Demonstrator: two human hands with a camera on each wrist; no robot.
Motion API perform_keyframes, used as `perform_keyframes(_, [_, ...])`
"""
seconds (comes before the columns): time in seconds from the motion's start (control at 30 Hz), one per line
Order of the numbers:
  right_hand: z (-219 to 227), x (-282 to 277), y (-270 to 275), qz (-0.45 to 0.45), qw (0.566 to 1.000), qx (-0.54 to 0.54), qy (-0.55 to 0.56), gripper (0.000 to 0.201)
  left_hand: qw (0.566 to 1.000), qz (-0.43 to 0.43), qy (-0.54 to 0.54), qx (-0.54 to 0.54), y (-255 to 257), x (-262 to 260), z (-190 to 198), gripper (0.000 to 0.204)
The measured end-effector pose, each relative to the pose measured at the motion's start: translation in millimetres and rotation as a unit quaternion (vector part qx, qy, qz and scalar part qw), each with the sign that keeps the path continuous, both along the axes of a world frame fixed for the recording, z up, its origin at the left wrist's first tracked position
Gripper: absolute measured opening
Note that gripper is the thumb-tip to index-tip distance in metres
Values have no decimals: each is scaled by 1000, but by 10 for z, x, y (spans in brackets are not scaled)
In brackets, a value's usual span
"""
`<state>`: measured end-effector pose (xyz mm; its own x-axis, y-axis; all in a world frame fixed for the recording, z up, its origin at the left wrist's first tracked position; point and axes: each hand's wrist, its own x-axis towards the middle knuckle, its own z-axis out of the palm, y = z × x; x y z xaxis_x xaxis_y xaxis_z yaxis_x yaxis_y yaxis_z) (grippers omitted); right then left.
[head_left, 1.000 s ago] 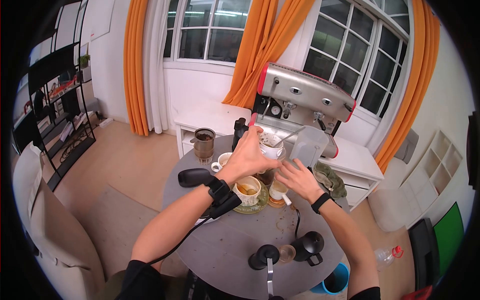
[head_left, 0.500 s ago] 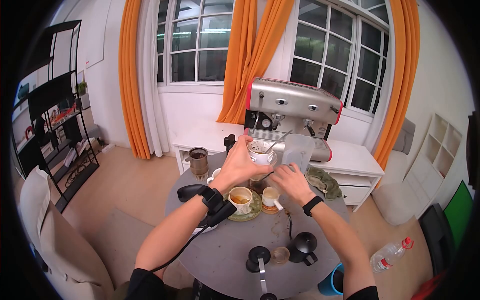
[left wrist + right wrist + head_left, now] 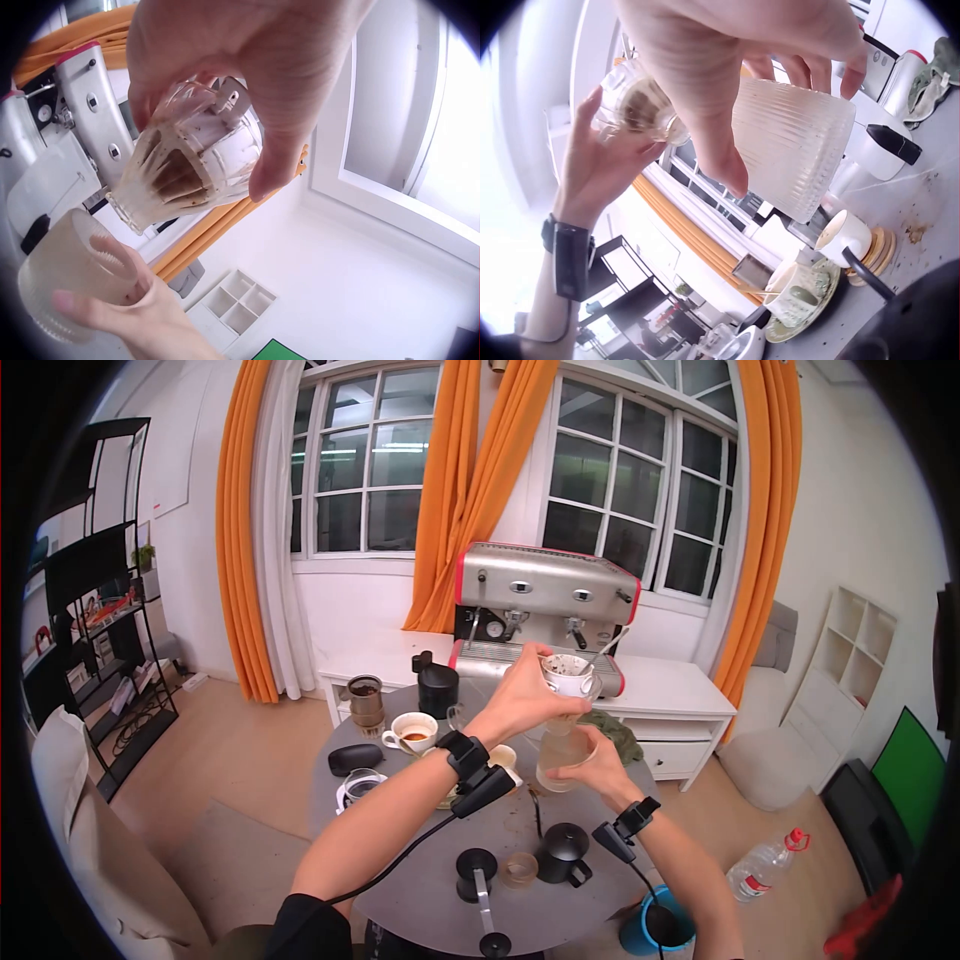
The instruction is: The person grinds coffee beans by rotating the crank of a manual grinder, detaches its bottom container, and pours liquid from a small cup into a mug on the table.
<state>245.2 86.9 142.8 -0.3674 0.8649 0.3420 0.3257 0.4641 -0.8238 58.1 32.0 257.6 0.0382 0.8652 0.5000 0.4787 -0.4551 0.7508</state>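
In the head view my left hand [image 3: 530, 695] grips a clear ribbed coffee dripper [image 3: 187, 165] with fingers and thumb round its upper part. Dark grounds show inside its white lining [image 3: 568, 668], and a spoon [image 3: 608, 645] leans out of the top. The dripper's narrow end points down, close above the rim of a frosted ribbed glass [image 3: 791, 142]. My right hand [image 3: 597, 765] holds that glass, thumb on one side and fingers on the other. Both are raised over the grey round table [image 3: 430, 870].
A white cup [image 3: 412, 731] and a black kettle [image 3: 437, 688] stand on the table's left. Nearer me are a hand grinder [image 3: 477, 875], a small glass [image 3: 519, 870] and a black pitcher [image 3: 565, 852]. An espresso machine [image 3: 545, 595] sits behind; a blue bin [image 3: 655, 930] is below right.
The dripper has moved up and to the right in my left hand, away from the other cups. My right hand now grips the ribbed glass beneath it. The head view has turned slightly right.
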Motion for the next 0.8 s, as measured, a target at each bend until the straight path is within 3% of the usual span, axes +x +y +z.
perform_keyframes(0.33, [67, 325, -462, -16, 992, -57, 115, 82, 997, -73, -5, -10, 38, 621, -315, 97])
perform_keyframes(0.43, [37, 421, -495, -52, 992, -69, 93, 81, 997, -79, 24, -2, -13, 721, -396, 97])
perform_keyframes(0.8, [-107, 619, -662, -27, 988, -43, 145, 80, 990, -141, 19, -6, 6, 876, -761, 109])
